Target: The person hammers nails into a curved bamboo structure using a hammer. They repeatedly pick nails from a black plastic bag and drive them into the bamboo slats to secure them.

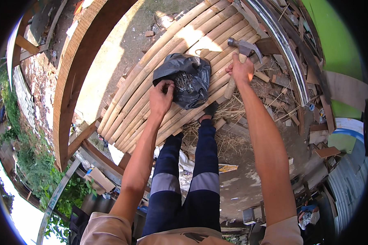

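— Two hands up on the slats, and I'm watching both from back here. Take the bag as the landmark: black plastic, lying open on the slats, with a heap of nails showing in its mouth.

— Where's the left hand from the bag?

— At its lower left edge, touching it. The fingers are curled together at the rim, pinched on plastic or on a nail; I cannot tell which from this view.

— And the right?

— Right hand sits just right of the bag, apart from it, clamped round the wooden handle of a hammer. The steel head is up and right of the bag, and the handle's long axis runs down and back toward the person, roughly crossing the slats.

— Which hand is nearer the nails?

— Left, plainly. The nails lie just up and right of its fingertips, inside the bag. The slats themselves run long from lower left of the bag to upper right, passing under it.

— Anything else close?

— A foot in a dark shoe just below the bag, and loose straw below and right of it.
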A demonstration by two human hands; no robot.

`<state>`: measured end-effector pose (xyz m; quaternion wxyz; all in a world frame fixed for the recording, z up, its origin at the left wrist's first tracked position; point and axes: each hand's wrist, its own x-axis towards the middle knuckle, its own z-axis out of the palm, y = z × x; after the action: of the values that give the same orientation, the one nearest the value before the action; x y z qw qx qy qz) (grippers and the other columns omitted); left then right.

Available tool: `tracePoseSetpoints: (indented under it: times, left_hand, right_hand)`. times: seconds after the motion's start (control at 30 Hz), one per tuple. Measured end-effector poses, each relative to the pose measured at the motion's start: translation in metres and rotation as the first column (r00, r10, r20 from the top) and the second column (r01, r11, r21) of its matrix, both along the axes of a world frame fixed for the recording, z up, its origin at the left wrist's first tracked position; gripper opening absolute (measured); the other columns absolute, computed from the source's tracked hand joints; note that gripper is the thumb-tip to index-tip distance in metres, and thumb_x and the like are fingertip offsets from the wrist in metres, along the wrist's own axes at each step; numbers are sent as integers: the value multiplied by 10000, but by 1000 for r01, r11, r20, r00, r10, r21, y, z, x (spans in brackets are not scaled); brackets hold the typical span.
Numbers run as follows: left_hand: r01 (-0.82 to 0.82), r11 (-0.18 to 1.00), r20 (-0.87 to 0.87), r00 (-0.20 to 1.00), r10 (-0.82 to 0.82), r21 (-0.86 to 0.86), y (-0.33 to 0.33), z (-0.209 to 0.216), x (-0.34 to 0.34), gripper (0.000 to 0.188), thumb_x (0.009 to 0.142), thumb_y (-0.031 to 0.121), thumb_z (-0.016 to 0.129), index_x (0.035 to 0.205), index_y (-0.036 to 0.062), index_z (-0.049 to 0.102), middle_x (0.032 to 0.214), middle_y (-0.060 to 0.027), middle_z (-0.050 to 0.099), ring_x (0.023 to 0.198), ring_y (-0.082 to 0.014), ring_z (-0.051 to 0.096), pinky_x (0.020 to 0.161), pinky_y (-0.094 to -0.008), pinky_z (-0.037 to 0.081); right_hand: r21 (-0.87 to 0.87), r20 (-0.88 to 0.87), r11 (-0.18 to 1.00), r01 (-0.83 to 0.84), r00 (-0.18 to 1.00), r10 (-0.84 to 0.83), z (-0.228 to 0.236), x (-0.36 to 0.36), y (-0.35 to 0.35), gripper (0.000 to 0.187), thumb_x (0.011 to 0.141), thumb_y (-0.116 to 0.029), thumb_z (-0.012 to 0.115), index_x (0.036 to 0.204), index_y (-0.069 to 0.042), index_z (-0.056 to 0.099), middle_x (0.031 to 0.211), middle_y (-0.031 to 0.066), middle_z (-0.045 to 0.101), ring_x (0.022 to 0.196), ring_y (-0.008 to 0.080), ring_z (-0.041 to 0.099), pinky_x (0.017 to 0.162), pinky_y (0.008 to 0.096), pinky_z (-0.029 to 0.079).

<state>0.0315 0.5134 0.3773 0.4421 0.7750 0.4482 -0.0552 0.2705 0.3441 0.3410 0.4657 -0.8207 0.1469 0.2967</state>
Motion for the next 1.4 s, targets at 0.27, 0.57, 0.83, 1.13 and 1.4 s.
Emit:
tracePoseSetpoints:
  times: [0.27, 0.57, 0.83, 1.13, 1.4]
  left_hand:
    - [126, 969, -40, 992, -120, 213, -26, 14, 14, 170, 884, 180, 716, 1037, 111, 743, 1046, -124, 671, 918, -325, 682, 790, -410, 536]
    - [208, 948, -36, 978, -205, 242, -19, 10, 13, 136, 909, 196, 694, 1020, 126, 730, 1017, -124, 673, 898, -382, 667, 754, -463, 529]
    - [-15, 999, 154, 988, 21, -38, -11, 18, -2, 118, 961, 109, 670, 1020, 10, 646, 921, -130, 693, 786, -222, 642, 725, -334, 508]
    - [-186, 915, 357, 878, 318, -358, -33, 47, 28, 104, 990, 70, 622, 1062, -2, 644, 918, -56, 700, 821, -95, 641, 759, -243, 516]
    - [-65, 892, 559, 758, 335, -447, -38, 53, 146, 239, 923, 23, 684, 1145, -59, 651, 913, -41, 698, 777, -47, 607, 708, -205, 492]
  right_hand:
    - [19, -9, 1000, 23, 1000, -23, -2, -1, 1, 337, 975, -327, 654, 900, -2, 606, 648, 94, 654, 576, 208, 711, 477, 301, 534]
    - [18, 1, 1000, 7, 1000, -7, -5, 1, -1, 344, 972, -319, 660, 899, 9, 591, 645, 101, 652, 563, 217, 708, 471, 300, 534]
    - [47, 22, 998, 31, 999, -32, -5, -2, -1, 344, 973, -317, 665, 885, 8, 594, 644, 109, 661, 548, 216, 701, 459, 298, 530]
    - [13, 19, 999, 34, 999, -35, 2, -2, 0, 325, 913, -325, 684, 875, -4, 655, 610, 86, 675, 532, 191, 700, 533, 330, 567]
    - [18, 71, 1000, 15, 997, -17, -8, -4, -5, 370, 914, -438, 667, 886, -70, 682, 583, 48, 687, 536, 199, 698, 651, 338, 563]
